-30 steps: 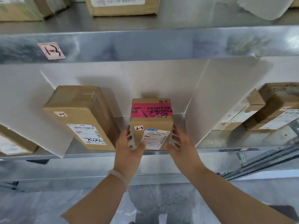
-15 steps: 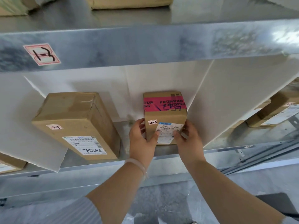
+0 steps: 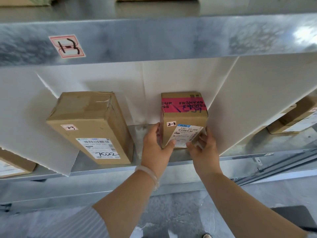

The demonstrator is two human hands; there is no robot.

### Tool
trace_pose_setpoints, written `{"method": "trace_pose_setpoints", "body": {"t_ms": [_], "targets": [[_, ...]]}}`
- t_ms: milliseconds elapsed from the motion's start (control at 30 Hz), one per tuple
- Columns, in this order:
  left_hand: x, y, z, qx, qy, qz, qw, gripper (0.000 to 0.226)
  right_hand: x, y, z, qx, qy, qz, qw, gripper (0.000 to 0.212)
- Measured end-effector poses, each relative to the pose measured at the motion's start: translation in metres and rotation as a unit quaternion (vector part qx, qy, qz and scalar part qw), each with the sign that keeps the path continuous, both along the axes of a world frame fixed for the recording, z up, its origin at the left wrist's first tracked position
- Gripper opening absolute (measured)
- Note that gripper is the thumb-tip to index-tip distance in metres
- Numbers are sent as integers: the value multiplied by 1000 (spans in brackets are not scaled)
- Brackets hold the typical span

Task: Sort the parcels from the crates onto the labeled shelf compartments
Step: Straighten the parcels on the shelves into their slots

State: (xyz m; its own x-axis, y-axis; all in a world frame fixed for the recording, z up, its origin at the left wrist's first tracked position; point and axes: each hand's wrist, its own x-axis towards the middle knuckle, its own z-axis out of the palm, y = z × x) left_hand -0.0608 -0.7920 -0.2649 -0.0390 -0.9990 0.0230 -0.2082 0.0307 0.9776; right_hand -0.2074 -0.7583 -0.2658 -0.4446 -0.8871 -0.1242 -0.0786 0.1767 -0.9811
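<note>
Now seat the parcel (image 3: 184, 117) squarely in its compartment. Find it upright on the shelf (image 3: 106, 170), right of centre, just beside the right divider (image 3: 253, 103) and close to the white back board; cannot tell whether touching at the rear. Note the left hand (image 3: 155, 148) wrapped round the lower left edge, thumb on the front face, and the right hand (image 3: 204, 152) gripping the lower right corner with bent fingers. Hold both grips until flat on the metal. Push evenly from both sides to avoid twisting the box against the divider. Leave the front face outward, to keep the tag (image 3: 171, 124) reading 2-3 and the shipping label below it legible. Check the match before letting go: see the same 2-3 mark on the larger parcel (image 3: 89, 126) at the left of the same bay, well apart. Withdraw the fingers sideways, not forward, to avoid dragging the box toward the lip.

Expect low friction on the smooth galvanised shelf; slide rather than lift. Treat the white dividers as thin board, likely to flex under a shove. Observe the sticker (image 3: 67, 46) marked 1-3 on the beam above, further parcels on the top level and in the bays to either side, and a grey floor below.
</note>
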Motion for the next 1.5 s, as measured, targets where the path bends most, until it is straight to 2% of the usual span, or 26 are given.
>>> {"method": "trace_pose_setpoints", "body": {"t_ms": [100, 200, 333, 467, 567, 667, 800, 867, 967, 1100, 1500], "targets": [[22, 25, -5, 15, -35, -11, 999, 60, 15, 23, -9, 35, 26, -25, 999, 84], [48, 57, -8, 18, -45, 2, 999, 58, 38, 43, -15, 56, 34, -25, 998, 77], [90, 85, -8, 16, -67, 19, 997, 49, 74, 53, -11, 57, 89, 104, 989, 60], [133, 93, -7, 27, -60, 105, 992, 47, 100, 38, -1, 3, 159, 192, 968, 58], [156, 88, -1, 18, -32, 167, 985, 43, 117, 21, 5, 7, 131, 211, 969, 64], [171, 72, 7, -15, -16, 216, 976, 49, 131, 5, 9, 18, 87, 214, 973, 69], [186, 38, 15, -14, 13, 160, 987, 61, 145, -8, 16, 7, 79, 229, 970, 76], [188, 26, 13, -18, -3, 134, 991, 59, 153, -13, 18, 1, 80, 226, 971, 75], [184, 17, 8, -35, -26, 141, 989, 51, 161, -19, 18, -3, 91, 208, 974, 67], [178, 10, -1, -35, -38, 162, 985, 61, 161, -24, 17, 0, 93, 193, 977, 58], [162, -23, -9, -38, -60, 147, 987, 68, 148, -47, 8, 3, 120, 160, 980, 55]]}}
